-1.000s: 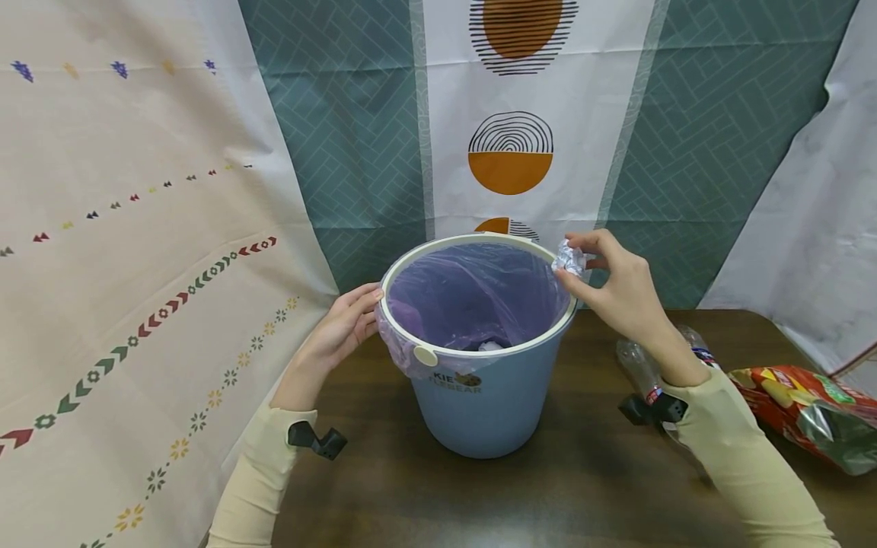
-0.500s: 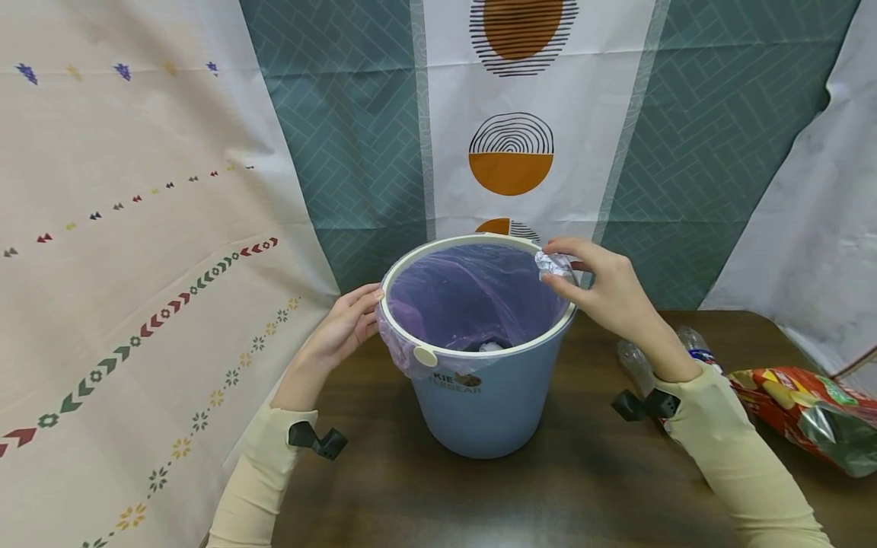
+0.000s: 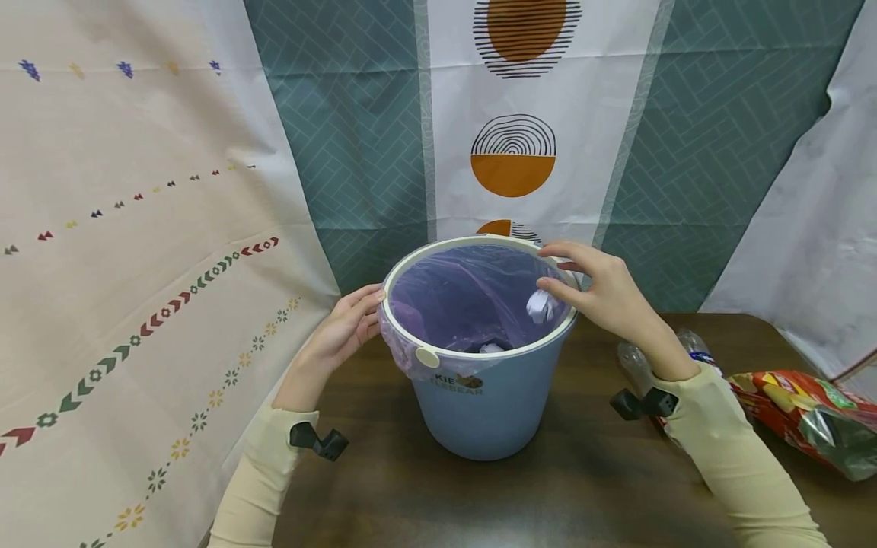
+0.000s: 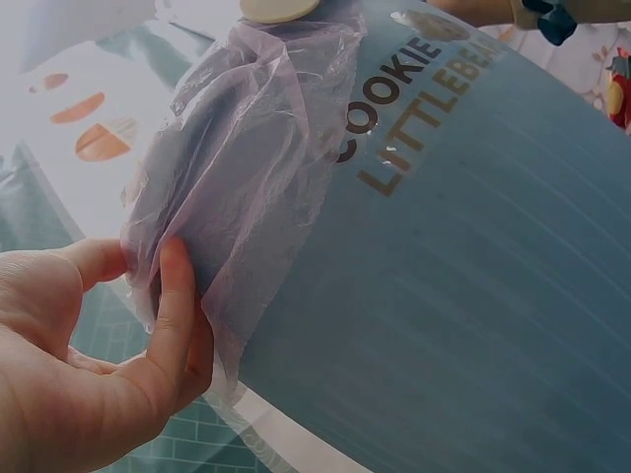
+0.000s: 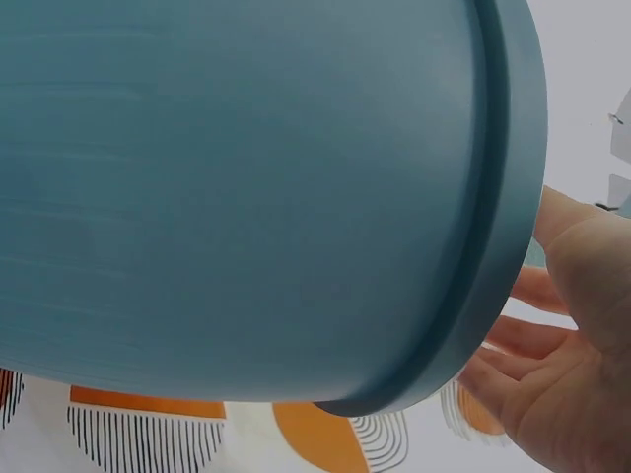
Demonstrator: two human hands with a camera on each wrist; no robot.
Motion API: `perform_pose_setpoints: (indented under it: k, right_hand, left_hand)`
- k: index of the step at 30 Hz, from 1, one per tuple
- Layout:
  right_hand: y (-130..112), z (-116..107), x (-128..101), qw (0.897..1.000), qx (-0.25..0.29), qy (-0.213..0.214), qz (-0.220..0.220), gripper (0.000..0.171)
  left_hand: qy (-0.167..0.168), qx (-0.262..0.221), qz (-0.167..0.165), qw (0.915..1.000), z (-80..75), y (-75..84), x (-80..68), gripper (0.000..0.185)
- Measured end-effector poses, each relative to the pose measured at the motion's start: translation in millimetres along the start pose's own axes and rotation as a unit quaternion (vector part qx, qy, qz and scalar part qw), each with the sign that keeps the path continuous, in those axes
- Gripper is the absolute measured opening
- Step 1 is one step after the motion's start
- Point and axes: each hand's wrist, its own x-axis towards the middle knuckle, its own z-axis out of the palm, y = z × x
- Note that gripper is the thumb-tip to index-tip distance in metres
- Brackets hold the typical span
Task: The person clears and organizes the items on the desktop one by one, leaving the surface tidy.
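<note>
While the crumpled wrapper (image 3: pixel 541 305) drops free inside the lined bin (image 3: pixel 489 403), the right hand (image 3: pixel 606 293) hovers over the rim with fingers spread and empty. The left hand (image 3: pixel 342 329) pinches the purple liner (image 4: pixel 232 187) against the bin's side. A bottle (image 3: pixel 633 364) and snack bag (image 3: pixel 805 415) lie on the surface (image 3: pixel 548 495), not yet binned.

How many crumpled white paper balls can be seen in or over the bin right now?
2. One paper ball is in mid-air inside the blue bin, just below the right hand. A second white scrap lies at the bottom of the purple liner. More may be hidden below the rim.
</note>
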Motion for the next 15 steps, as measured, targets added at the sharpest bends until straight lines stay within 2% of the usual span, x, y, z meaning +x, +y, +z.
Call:
perform_pose_setpoints:
  k: [10,15]
  right_hand:
    - [-2.0,-1.5,-2.3,1.0,-0.004,-0.002,-0.012,0.031]
    - [-1.4,-3.7,-4.6,1.0,0.0,0.017,-0.023,0.029]
  left_hand:
    - [0.0,-0.006,0.001,1.0,0.3,-0.4,0.8,0.033]
    - [0.0,0.002,0.002,1.0,-0.3,-0.8,0.4,0.035]
